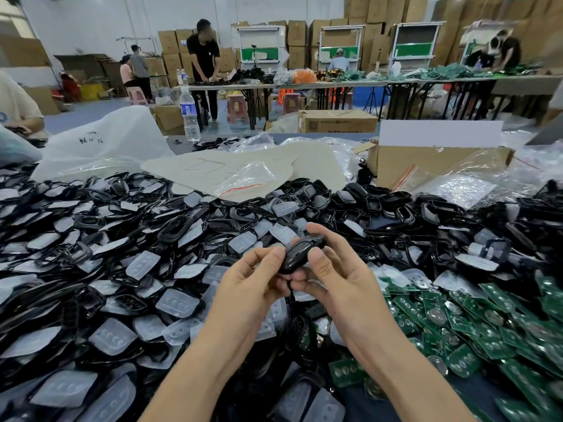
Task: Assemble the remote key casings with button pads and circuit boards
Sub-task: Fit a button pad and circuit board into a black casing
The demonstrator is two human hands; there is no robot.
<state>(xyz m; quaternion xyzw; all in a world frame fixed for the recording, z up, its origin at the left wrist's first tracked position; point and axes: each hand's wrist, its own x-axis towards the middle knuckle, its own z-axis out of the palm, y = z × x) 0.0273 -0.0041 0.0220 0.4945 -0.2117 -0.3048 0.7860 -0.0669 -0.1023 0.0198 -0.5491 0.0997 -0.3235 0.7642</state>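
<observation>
Over pile (122,239), L hand (253,287) + R hand (332,278) grip casing (300,254), inside hidden.

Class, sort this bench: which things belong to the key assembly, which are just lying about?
Belongs: black casing held by left hand and right hand; clear button pads; green circuit boards.
Lying about: water bottle; cardboard box; plastic bags.

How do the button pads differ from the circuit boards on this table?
The button pads are milky white with rows of round bumps; the circuit boards are green with silvery round discs. The pads lie mixed among black casings, left and centre; the boards are heaped at the right. Both lie loose in piles.
</observation>
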